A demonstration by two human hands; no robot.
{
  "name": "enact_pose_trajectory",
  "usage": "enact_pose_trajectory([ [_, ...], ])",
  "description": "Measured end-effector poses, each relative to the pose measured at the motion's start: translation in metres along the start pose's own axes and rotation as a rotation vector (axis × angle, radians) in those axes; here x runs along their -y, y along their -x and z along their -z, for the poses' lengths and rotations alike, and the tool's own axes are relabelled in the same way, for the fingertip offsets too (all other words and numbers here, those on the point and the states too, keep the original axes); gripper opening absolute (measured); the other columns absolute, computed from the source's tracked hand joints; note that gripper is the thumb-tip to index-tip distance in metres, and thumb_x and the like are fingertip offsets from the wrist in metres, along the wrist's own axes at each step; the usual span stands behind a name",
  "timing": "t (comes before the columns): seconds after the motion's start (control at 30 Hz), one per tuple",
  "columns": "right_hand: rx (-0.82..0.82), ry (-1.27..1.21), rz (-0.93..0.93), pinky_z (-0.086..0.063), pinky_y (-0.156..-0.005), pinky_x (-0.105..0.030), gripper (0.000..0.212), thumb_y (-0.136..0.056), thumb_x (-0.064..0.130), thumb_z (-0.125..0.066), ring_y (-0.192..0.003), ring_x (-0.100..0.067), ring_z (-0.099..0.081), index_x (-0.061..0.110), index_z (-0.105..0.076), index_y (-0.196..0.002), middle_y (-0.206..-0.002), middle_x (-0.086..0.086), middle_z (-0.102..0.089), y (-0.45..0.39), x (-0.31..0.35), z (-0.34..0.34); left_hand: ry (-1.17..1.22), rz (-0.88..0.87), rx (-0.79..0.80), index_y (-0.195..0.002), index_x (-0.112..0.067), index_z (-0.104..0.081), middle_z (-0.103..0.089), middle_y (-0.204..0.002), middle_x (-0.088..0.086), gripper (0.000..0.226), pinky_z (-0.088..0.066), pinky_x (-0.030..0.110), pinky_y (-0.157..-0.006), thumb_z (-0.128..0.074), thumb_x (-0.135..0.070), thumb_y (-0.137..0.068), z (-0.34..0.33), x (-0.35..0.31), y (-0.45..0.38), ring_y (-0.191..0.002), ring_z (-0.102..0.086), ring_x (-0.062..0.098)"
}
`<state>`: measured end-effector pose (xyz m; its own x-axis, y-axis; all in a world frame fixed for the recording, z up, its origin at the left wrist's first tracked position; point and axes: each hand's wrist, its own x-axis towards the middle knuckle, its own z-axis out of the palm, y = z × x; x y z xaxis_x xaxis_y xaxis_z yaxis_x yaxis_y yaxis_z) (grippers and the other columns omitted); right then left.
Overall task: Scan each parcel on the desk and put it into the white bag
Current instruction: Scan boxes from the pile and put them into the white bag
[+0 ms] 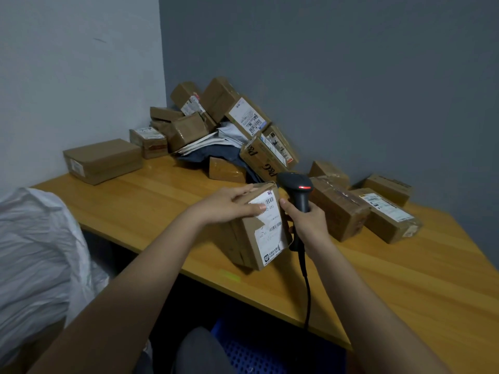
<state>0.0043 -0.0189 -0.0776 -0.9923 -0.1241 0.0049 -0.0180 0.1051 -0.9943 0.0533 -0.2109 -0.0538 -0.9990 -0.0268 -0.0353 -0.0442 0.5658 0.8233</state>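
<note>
1. Holding a brown parcel [259,228] upright near the front edge of the wooden surface [140,209], the person has its white label [270,225] turned toward themselves.
2. Left hand [229,205] lies over the parcel's top, fingers [252,209] curled down onto the label's upper part, gripping it.
3. Right hand [307,224] is wrapped tight round the handle of a black scanner [298,195], just beside the parcel's right edge; a red light glows on its head.
4. To do this scan well, I'd say the scanner head needs swinging round to face the label squarely; right now it looks to point away from it, though that's hard to tell.
5. Those left fingers sit close to the upper barcode, so sliding them clear would likely help; the lower barcode is uncovered.
6. The label looks torn and wrinkled in the middle, so a flat, steady hold matters.
7. White bag [35,255] waits at the left, just off the surface, a short carry away.
8. Plenty more parcels in the pile [226,122] in the corner and at the right.
</note>
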Motion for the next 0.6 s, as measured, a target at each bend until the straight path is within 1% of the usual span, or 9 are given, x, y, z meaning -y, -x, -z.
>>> enact_pose_trajectory([
  [0.03, 0.001, 0.003, -0.003, -0.048, -0.071, -0.034, 0.026, -0.087, 0.034, -0.071, -0.085, -0.023, -0.062, 0.013, -0.061, -0.097, -0.094, -0.007, -0.065, 0.0, -0.001, 0.001, 0.009, 0.003, -0.017, -0.145, -0.04, -0.038, -0.053, -0.129, -0.006, 0.07, -0.05, 0.032, -0.09, -0.066, -0.056, -0.082, -0.002, 0.002, -0.001, -0.108, -0.059, 0.015],
  [0.1, -0.008, -0.006, 0.006, -0.049, -0.068, -0.033, 0.022, -0.09, 0.035, -0.068, -0.088, -0.022, -0.066, 0.017, -0.062, -0.1, -0.098, -0.005, -0.069, 0.002, -0.002, 0.006, 0.079, -0.002, -0.083, -0.14, -0.037, -0.045, -0.059, -0.122, -0.006, 0.059, -0.051, 0.026, -0.078, -0.066, -0.047, -0.086, -0.003, 0.005, -0.002, -0.099, -0.062, 0.011],
  [0.13, -0.012, -0.006, 0.022, -0.049, -0.064, -0.03, 0.021, -0.091, 0.034, -0.067, -0.085, -0.019, -0.067, 0.018, -0.062, -0.103, -0.098, -0.005, -0.07, 0.004, -0.002, 0.012, 0.123, -0.005, -0.113, -0.137, -0.036, -0.049, -0.062, -0.118, -0.006, 0.052, -0.05, 0.024, -0.073, -0.065, -0.043, -0.088, -0.003, 0.007, -0.004, -0.095, -0.062, 0.009],
  [0.17, -0.006, 0.017, 0.042, -0.049, -0.06, -0.028, 0.02, -0.092, 0.033, -0.066, -0.077, -0.017, -0.066, 0.017, -0.062, -0.103, -0.095, -0.006, -0.071, 0.008, -0.001, 0.018, 0.158, -0.005, -0.139, -0.134, -0.035, -0.052, -0.063, -0.114, -0.006, 0.047, -0.049, 0.023, -0.071, -0.064, -0.041, -0.089, -0.002, 0.008, -0.005, -0.092, -0.062, 0.008],
  [0.23, 0.049, 0.104, 0.081, -0.047, -0.053, -0.025, 0.017, -0.092, 0.03, -0.065, -0.062, -0.014, -0.059, 0.015, -0.061, -0.099, -0.086, -0.007, -0.07, 0.017, 0.0, 0.032, 0.181, -0.025, -0.19, -0.128, -0.033, -0.055, -0.063, -0.108, -0.008, 0.038, -0.05, 0.025, -0.073, -0.063, -0.037, -0.091, -0.003, 0.011, -0.005, -0.09, -0.062, 0.007],
  [0.3, 0.119, 0.192, 0.091, -0.044, -0.05, -0.026, 0.017, -0.091, 0.027, -0.067, -0.056, -0.014, -0.054, 0.011, -0.061, -0.096, -0.078, -0.008, -0.066, 0.028, -0.002, 0.043, 0.196, -0.059, -0.24, -0.124, -0.03, -0.058, -0.062, -0.107, -0.007, 0.034, -0.05, 0.026, -0.073, -0.063, -0.035, -0.091, -0.006, 0.014, -0.008, -0.09, -0.061, 0.007],
  [0.43, 0.196, 0.259, 0.026, -0.042, -0.048, -0.028, 0.016, -0.09, 0.023, -0.068, -0.053, -0.018, -0.051, 0.009, -0.063, -0.092, -0.072, -0.009, -0.063, 0.05, -0.016, 0.056, 0.231, -0.112, -0.313, -0.116, -0.028, -0.061, -0.06, -0.102, -0.013, 0.026, -0.046, 0.02, -0.067, -0.064, -0.031, -0.091, -0.016, 0.019, -0.009, -0.087, -0.059, 0.004],
  [0.5, 0.193, 0.28, 0.004, -0.042, -0.048, -0.027, 0.015, -0.09, 0.023, -0.069, -0.054, -0.018, -0.051, 0.01, -0.062, -0.089, -0.07, -0.008, -0.061, 0.058, -0.022, 0.06, 0.24, -0.125, -0.322, -0.114, -0.026, -0.062, -0.062, -0.102, -0.011, 0.024, -0.047, 0.02, -0.069, -0.065, -0.03, -0.09, -0.02, 0.019, -0.011, -0.087, -0.061, 0.006],
  [0.6, 0.169, 0.283, 0.0, -0.041, -0.046, -0.027, 0.017, -0.089, 0.023, -0.069, -0.051, -0.017, -0.05, 0.011, -0.061, -0.082, -0.065, -0.005, -0.059, 0.066, -0.029, 0.062, 0.237, -0.128, -0.328, -0.111, -0.028, -0.064, -0.065, -0.106, -0.005, 0.022, -0.05, 0.026, -0.076, -0.067, -0.031, -0.089, -0.022, 0.021, -0.013, -0.09, -0.063, 0.01],
])
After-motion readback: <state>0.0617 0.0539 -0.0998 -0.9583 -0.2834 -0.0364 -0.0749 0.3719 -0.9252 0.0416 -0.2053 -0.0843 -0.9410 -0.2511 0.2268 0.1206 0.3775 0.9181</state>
